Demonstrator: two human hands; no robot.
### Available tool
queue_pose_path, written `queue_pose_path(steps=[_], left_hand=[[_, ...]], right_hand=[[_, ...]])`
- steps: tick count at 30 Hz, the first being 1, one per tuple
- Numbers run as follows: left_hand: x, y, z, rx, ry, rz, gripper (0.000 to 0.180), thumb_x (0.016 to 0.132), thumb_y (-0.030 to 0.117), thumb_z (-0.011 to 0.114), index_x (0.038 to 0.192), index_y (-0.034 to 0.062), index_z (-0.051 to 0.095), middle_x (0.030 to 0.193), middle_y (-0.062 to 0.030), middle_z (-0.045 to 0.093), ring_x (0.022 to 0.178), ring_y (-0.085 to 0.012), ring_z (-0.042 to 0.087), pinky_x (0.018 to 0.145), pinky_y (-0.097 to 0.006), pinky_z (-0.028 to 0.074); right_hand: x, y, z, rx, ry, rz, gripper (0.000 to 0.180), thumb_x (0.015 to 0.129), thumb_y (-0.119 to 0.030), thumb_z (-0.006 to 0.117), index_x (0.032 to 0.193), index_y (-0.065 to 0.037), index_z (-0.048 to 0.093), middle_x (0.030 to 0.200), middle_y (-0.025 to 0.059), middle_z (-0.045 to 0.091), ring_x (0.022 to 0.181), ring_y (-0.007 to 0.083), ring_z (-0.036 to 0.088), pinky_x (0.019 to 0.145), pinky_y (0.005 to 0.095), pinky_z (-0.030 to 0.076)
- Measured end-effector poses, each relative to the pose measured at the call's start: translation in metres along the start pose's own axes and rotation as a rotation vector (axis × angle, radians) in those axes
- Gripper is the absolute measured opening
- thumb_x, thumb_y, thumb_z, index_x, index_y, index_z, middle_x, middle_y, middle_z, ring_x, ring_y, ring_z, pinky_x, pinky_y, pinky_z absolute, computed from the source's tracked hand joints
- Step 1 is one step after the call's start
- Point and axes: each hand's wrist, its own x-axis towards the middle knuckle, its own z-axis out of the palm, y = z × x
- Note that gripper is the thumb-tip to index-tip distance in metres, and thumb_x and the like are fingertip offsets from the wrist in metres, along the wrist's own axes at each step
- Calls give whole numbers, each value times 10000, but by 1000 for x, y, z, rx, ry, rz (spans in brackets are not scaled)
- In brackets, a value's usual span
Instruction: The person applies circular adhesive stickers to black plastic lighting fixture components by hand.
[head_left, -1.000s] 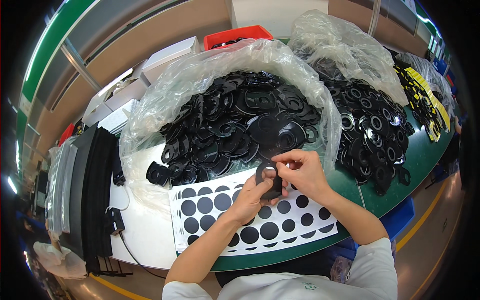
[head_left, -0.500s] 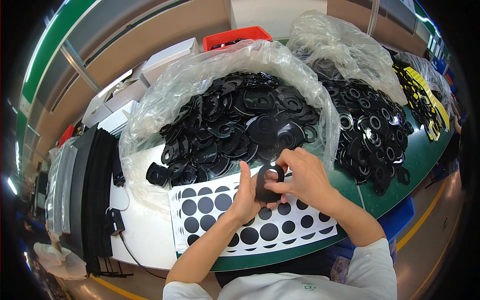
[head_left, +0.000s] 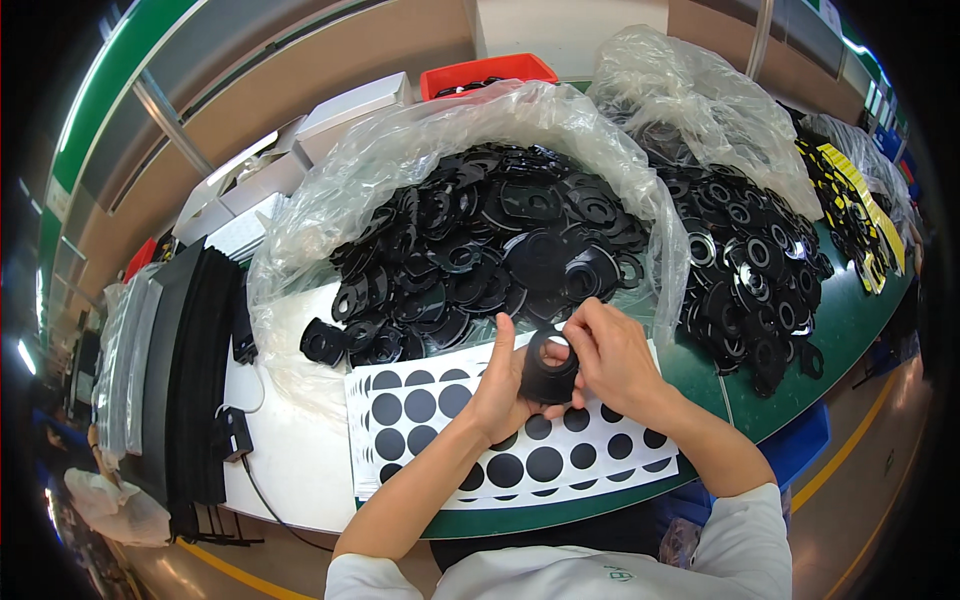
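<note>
Between my hands is a flat black ring-shaped piece with a round hole, standing tilted. My left hand holds its left and lower edge, thumb pointing up. At its right edge, the fingers of my right hand are closed in a pinch. Under both hands lie white sheets printed or covered with black round dots of several sizes. Just beyond, a large heap of similar glossy black pieces spills from a clear plastic bag.
A second heap of black ring pieces lies right, by another clear bag. Black sheets stand stacked at the left. Behind are a red bin and white boxes. A black adapter with a cable sits left.
The black ring piece has turned a little between my hands. My right fingers have shifted from over its hole to its right edge. The view has moved slightly.
</note>
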Motion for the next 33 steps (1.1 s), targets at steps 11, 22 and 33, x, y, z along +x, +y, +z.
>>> queue_pose_path(steps=[11, 22, 33], left_hand=[[-75, 89, 43, 544, 128, 528, 443, 939, 233, 540, 1293, -21, 465, 1224, -181, 555, 1114, -282, 572, 841, -374, 527], [-151, 74, -104, 2065, 1312, 151, 345, 830, 284, 661, 961, -33, 627, 931, -150, 592, 890, -341, 546, 770, -414, 448], [-160, 118, -111, 1816, 1170, 159, 433, 657, 281, 784, 867, -54, 610, 847, -202, 609, 764, -337, 616, 694, -388, 491]], right_hand=[[29, 58, -75, 1431, 849, 263, 185, 916, -222, 597, 1044, -88, 587, 876, -34, 568, 705, 35, 456, 538, 176, 350], [-5, -16, 6, 68, -609, -351, 229, 770, -160, 715, 949, -43, 636, 881, 76, 608, 857, 237, 573, 740, 339, 473], [8, -16, 2, -198, -625, -136, 350, 693, -134, 763, 962, 33, 612, 961, 164, 603, 942, 325, 568, 840, 389, 462]])
